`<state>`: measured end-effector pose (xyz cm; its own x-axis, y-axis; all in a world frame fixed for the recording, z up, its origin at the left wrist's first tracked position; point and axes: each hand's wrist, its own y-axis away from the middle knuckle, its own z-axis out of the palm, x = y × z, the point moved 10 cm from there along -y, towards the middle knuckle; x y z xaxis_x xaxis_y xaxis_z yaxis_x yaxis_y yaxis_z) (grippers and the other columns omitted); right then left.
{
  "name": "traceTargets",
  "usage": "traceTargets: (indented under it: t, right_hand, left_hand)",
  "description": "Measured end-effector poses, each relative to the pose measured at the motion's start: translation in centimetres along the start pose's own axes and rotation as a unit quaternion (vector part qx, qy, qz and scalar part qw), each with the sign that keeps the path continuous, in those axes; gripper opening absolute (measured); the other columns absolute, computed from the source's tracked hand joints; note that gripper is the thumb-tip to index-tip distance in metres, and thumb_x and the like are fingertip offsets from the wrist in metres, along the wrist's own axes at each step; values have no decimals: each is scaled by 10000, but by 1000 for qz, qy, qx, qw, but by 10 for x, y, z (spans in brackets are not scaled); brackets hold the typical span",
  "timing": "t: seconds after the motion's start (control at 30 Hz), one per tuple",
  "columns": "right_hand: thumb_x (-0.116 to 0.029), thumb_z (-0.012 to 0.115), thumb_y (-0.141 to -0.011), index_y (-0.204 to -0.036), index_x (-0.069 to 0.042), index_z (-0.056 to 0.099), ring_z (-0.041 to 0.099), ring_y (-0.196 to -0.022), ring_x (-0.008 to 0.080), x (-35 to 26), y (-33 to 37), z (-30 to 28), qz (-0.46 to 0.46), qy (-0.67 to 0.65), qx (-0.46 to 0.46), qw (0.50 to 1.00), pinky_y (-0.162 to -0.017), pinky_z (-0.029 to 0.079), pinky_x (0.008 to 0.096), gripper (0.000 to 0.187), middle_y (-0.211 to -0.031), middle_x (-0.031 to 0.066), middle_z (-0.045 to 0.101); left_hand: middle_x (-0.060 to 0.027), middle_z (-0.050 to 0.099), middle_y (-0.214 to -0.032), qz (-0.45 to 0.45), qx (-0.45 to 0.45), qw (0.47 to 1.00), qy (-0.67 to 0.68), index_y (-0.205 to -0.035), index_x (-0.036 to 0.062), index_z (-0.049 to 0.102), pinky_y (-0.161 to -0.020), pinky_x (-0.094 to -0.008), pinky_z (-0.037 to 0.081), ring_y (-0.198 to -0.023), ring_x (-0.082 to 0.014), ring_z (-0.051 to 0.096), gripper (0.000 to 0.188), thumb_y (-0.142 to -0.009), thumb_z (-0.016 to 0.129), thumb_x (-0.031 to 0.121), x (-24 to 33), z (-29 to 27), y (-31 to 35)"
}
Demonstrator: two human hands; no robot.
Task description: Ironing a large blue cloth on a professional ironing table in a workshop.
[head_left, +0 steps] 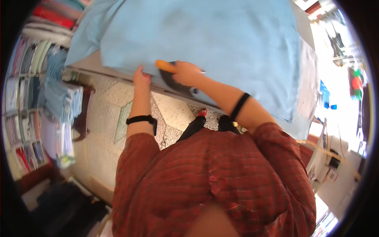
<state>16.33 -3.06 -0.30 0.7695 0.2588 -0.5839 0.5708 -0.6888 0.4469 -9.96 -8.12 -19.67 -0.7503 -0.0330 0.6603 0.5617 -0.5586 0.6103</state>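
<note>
A wide light blue cloth (209, 35) is spread over the table in front of me and reaches its near edge. My right hand (187, 74) is closed around the orange handle of a dark clothes iron (170, 81), at the near edge of the cloth. The iron is smeared by motion, and my hand and forearm hide part of it. Left of the iron, my left hand (142, 77) has its fingers closed on the cloth's near edge. The cloth bunches into folds at the far left.
A grey-covered table (89, 62) shows at the cloth's left corner. Shelves of folded fabric (29, 94) line the left side, with a stack of blue folded cloth (61, 98) beside them. A patterned floor (106, 106) lies below. At the right hang blurred coloured items (356, 83).
</note>
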Motion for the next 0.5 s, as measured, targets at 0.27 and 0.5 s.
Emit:
traceTargets:
  t: [0.27, 0.5]
  right_hand:
    - [-199, 607, -814, -1067, -22, 599, 648, -980, 332, 44, 40, -15, 18, -58, 45, 997, -841, 510, 439, 309, -993, 178, 676]
    - [-182, 634, -803, -1183, -103, 607, 685, -851, 284, 281, 239, -105, 331, -182, 165, 911, -736, 536, 413, 389, -867, 130, 696]
  left_hand:
    - [-157, 624, -1154, -19, 11, 1000, 9, -1172, -22, 539, -930, -467, 521, -1069, -310, 606, 299, -945, 546, 172, 25, -26, -22]
    - [-73, 671, -1015, 13, 64, 998, -16, -1054, 17, 600, -788, -307, 576, -935, -185, 655, 202, -941, 597, 185, 21, -6, 11]
